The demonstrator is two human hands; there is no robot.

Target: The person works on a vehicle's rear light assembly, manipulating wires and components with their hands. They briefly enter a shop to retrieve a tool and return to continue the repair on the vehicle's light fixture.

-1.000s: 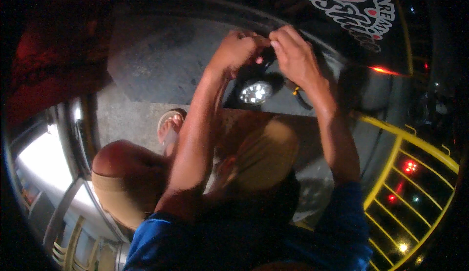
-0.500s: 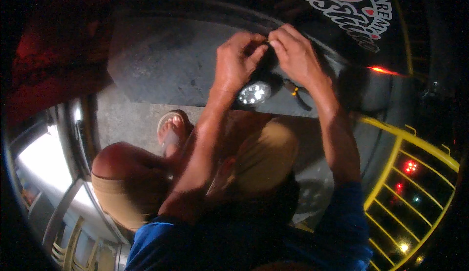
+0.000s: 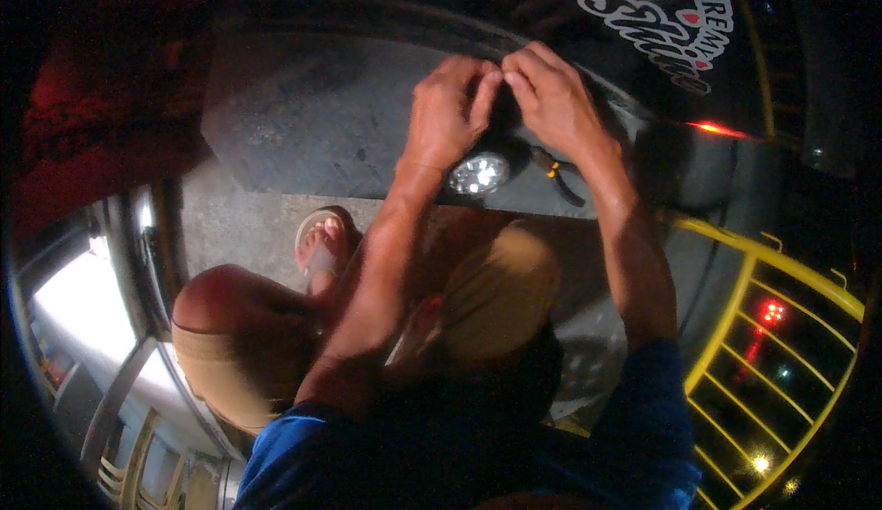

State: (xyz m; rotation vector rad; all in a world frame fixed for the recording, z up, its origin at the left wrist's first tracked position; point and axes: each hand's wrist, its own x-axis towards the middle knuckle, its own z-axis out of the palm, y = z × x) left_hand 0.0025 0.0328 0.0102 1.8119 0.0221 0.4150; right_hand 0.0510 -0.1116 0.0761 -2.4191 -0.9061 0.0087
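Note:
My left hand (image 3: 450,110) and my right hand (image 3: 551,96) meet fingertip to fingertip at the top middle, against a dark vehicle panel (image 3: 588,14). Both pinch a small dark part between them, too dark and too small to make out. Just under my left wrist a small round lamp (image 3: 478,175) shines white. Right of the lamp, below my right hand, lies a thin dark tool with a yellow mark (image 3: 554,172). I am crouched, with both forearms reaching up from blue sleeves.
My bent knees in tan shorts (image 3: 501,280) and a sandalled foot (image 3: 322,239) rest on the grey concrete ground (image 3: 303,115). A yellow metal frame (image 3: 781,326) curves at the right, with small red lights behind it. A bright metal-framed opening (image 3: 83,326) is at the left.
My left hand has lifted off the lamp and closed up against my right hand's fingertips. The lamp now shows fully below my left wrist. The right hand barely moved.

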